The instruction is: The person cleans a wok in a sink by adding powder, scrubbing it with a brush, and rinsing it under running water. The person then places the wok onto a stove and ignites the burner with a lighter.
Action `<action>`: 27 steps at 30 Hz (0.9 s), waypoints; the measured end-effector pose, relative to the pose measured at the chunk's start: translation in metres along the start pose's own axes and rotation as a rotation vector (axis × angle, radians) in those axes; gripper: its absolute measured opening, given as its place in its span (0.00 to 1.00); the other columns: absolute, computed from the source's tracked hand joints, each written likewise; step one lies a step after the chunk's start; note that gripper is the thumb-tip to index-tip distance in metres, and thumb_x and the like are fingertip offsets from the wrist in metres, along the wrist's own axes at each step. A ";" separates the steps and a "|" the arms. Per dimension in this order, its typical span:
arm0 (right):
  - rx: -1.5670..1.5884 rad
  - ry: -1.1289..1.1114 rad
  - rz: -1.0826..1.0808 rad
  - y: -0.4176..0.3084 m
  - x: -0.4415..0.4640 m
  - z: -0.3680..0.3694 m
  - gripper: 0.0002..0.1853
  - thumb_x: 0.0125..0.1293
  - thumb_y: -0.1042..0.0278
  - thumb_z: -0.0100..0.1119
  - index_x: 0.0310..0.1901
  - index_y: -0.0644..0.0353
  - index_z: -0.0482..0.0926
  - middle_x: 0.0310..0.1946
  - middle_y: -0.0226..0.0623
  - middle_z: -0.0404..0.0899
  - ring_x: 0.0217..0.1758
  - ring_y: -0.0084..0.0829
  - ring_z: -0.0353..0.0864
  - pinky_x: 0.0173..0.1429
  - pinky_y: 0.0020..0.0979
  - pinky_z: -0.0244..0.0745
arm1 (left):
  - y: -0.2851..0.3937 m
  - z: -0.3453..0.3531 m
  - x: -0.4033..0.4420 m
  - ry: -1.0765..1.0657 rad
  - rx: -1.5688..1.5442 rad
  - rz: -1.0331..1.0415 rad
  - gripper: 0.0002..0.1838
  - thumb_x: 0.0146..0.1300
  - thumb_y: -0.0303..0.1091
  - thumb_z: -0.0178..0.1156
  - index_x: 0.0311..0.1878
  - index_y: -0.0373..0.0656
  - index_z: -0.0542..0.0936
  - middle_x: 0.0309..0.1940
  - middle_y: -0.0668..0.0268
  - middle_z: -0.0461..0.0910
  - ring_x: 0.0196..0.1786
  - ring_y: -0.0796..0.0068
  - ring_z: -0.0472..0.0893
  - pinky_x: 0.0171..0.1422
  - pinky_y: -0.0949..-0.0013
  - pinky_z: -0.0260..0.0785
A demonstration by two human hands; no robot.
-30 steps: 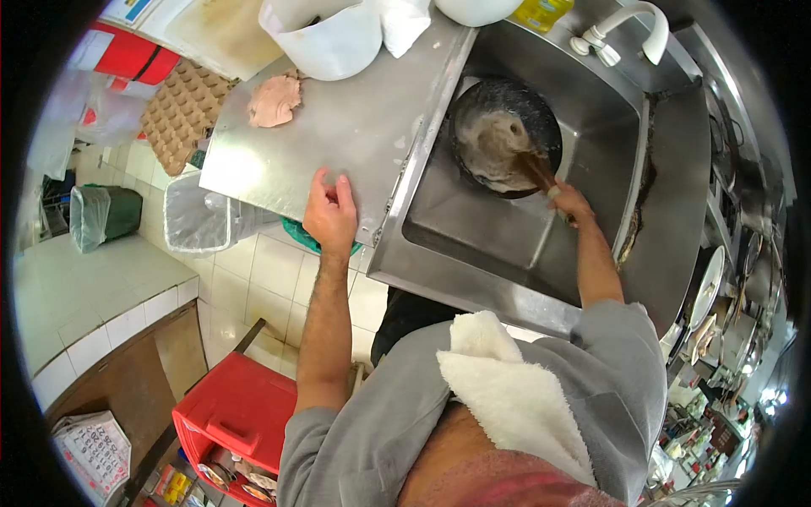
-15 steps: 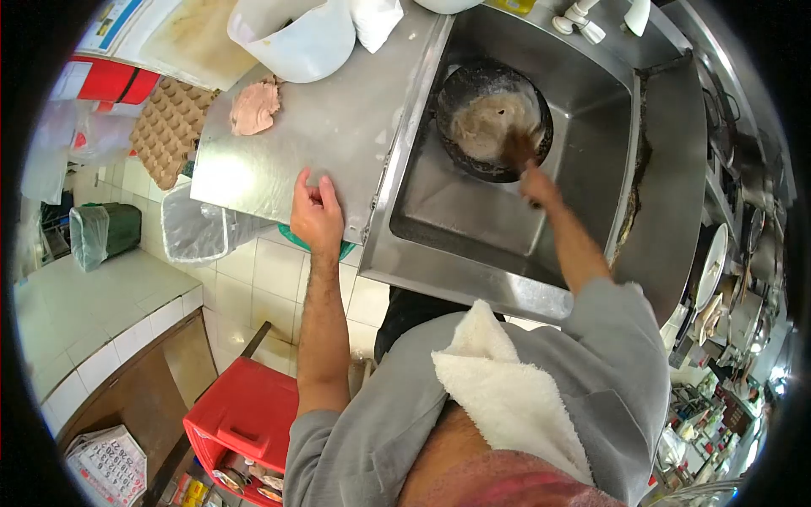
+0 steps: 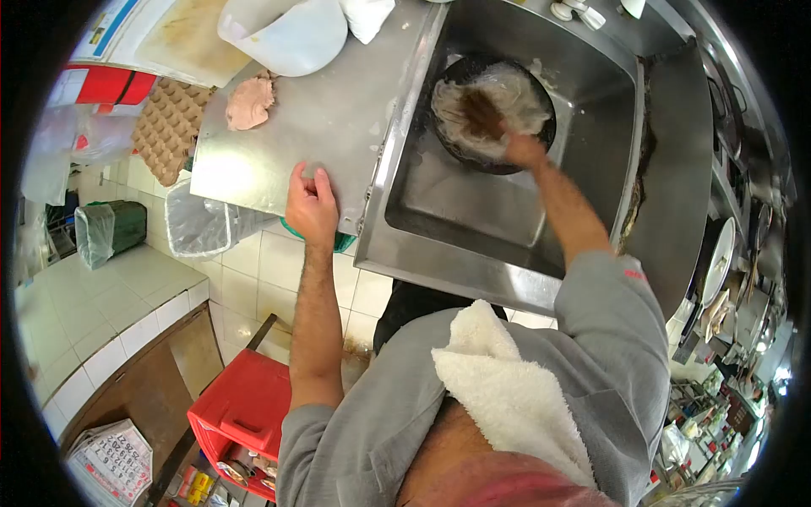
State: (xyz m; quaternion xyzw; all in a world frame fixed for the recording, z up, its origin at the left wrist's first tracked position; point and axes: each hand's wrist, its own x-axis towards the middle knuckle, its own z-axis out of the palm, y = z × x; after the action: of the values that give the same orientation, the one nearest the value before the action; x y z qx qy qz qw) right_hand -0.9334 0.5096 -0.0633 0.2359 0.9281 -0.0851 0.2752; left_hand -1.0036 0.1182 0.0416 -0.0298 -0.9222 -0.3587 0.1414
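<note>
My right hand (image 3: 525, 150) grips a brown scrubbing brush (image 3: 481, 116), both a little blurred by motion. The brush's bristles are in the murky, foamy water (image 3: 515, 95) of a black wok (image 3: 547, 133). That wok sits in the upper part of a stainless steel sink (image 3: 469, 207). At the front edge of the metal counter (image 3: 338, 110), left of the sink, is my left hand (image 3: 312, 207). Its thumb and forefinger stand apart, the other fingers are loosely curled, and nothing shows in it.
A crumpled pinkish cloth (image 3: 251, 103) and a white plastic tub (image 3: 287, 42) lie on the counter. Left of it are an egg tray (image 3: 171, 127) and a lined bin (image 3: 198, 224). A red box (image 3: 241, 401) stands by my left elbow. White taps (image 3: 579, 12) rise behind the sink.
The brush and my right hand have swept leftward and up across the wok, churning the water. My left hand has barely moved.
</note>
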 end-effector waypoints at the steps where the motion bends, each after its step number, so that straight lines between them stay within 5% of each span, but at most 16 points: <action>1: 0.016 -0.054 0.027 0.022 0.011 -0.019 0.35 0.56 0.65 0.49 0.67 0.43 0.51 0.52 0.50 0.71 0.48 0.46 0.76 0.53 0.40 0.69 | 0.000 0.001 0.000 0.012 0.009 0.012 0.17 0.56 0.38 0.59 0.46 0.39 0.75 0.17 0.70 0.72 0.19 0.76 0.71 0.26 0.70 0.65; 5: 0.343 -0.034 0.303 0.052 -0.031 -0.001 0.27 0.60 0.63 0.47 0.62 0.58 0.60 0.50 0.51 0.73 0.48 0.47 0.76 0.52 0.43 0.70 | -0.004 0.002 0.001 0.044 0.009 0.009 0.17 0.56 0.38 0.59 0.46 0.39 0.75 0.17 0.70 0.72 0.20 0.74 0.72 0.26 0.68 0.65; 6: 0.087 0.046 0.051 0.051 -0.028 0.049 0.31 0.58 0.64 0.50 0.64 0.56 0.56 0.49 0.50 0.73 0.48 0.45 0.75 0.50 0.44 0.71 | -0.003 0.003 0.002 0.045 0.002 0.001 0.17 0.56 0.38 0.59 0.46 0.39 0.75 0.17 0.70 0.72 0.20 0.74 0.72 0.26 0.68 0.65; 8: 0.340 -0.075 -0.119 0.032 -0.031 0.089 0.38 0.54 0.65 0.56 0.66 0.54 0.52 0.49 0.47 0.73 0.50 0.41 0.73 0.49 0.43 0.71 | 0.000 0.000 0.001 0.059 0.022 0.042 0.17 0.56 0.38 0.60 0.46 0.39 0.75 0.17 0.70 0.73 0.20 0.73 0.72 0.26 0.68 0.65; 10: 1.097 -0.398 0.117 -0.039 -0.048 0.044 0.42 0.48 0.67 0.62 0.66 0.53 0.53 0.52 0.44 0.70 0.55 0.37 0.68 0.53 0.37 0.68 | -0.002 0.000 0.001 0.046 0.018 0.031 0.17 0.56 0.38 0.60 0.46 0.39 0.76 0.17 0.69 0.73 0.20 0.74 0.72 0.27 0.69 0.65; 12: 1.346 -0.528 0.269 -0.057 -0.067 0.007 0.43 0.46 0.67 0.64 0.66 0.53 0.55 0.55 0.43 0.68 0.57 0.35 0.65 0.56 0.34 0.65 | -0.002 -0.001 -0.003 0.034 0.016 0.029 0.17 0.56 0.39 0.60 0.46 0.39 0.76 0.17 0.69 0.73 0.20 0.74 0.71 0.28 0.69 0.65; 16: 0.817 -0.447 -0.107 0.003 -0.079 0.026 0.40 0.45 0.67 0.64 0.63 0.53 0.60 0.55 0.42 0.69 0.58 0.35 0.66 0.59 0.35 0.63 | 0.003 0.000 0.000 0.032 0.030 0.043 0.17 0.56 0.38 0.59 0.46 0.40 0.76 0.17 0.69 0.73 0.21 0.73 0.72 0.28 0.68 0.65; 19: 0.349 -0.246 0.071 0.085 -0.050 0.033 0.35 0.55 0.68 0.54 0.66 0.48 0.55 0.57 0.42 0.68 0.58 0.40 0.68 0.62 0.37 0.60 | 0.002 0.000 0.003 0.050 0.041 0.041 0.16 0.56 0.37 0.59 0.46 0.39 0.75 0.17 0.69 0.73 0.20 0.72 0.72 0.28 0.67 0.66; 21: 0.369 -0.188 0.349 0.047 -0.057 -0.012 0.34 0.57 0.65 0.50 0.67 0.48 0.52 0.57 0.46 0.67 0.61 0.41 0.66 0.64 0.37 0.59 | 0.003 0.001 -0.001 0.037 0.054 0.039 0.17 0.56 0.37 0.59 0.46 0.39 0.76 0.18 0.69 0.73 0.20 0.72 0.72 0.28 0.67 0.66; 24: 0.280 0.092 0.169 -0.005 -0.014 0.031 0.38 0.58 0.60 0.49 0.68 0.47 0.44 0.52 0.50 0.71 0.56 0.44 0.71 0.60 0.39 0.64 | 0.006 0.001 -0.001 0.058 0.014 0.043 0.17 0.56 0.38 0.59 0.45 0.39 0.76 0.17 0.69 0.73 0.20 0.73 0.72 0.27 0.68 0.65; 27: 0.147 0.004 -0.066 -0.020 -0.009 0.020 0.38 0.56 0.60 0.48 0.68 0.49 0.46 0.49 0.53 0.73 0.54 0.47 0.72 0.57 0.40 0.67 | 0.003 0.001 -0.001 0.038 0.020 0.026 0.17 0.57 0.39 0.59 0.46 0.39 0.76 0.17 0.69 0.72 0.19 0.74 0.71 0.27 0.69 0.65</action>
State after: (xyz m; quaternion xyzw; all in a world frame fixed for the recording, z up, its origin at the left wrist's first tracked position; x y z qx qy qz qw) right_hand -0.9268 0.4826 -0.0742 0.2247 0.9272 -0.1614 0.2523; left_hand -1.0027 0.1216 0.0427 -0.0338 -0.9225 -0.3479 0.1637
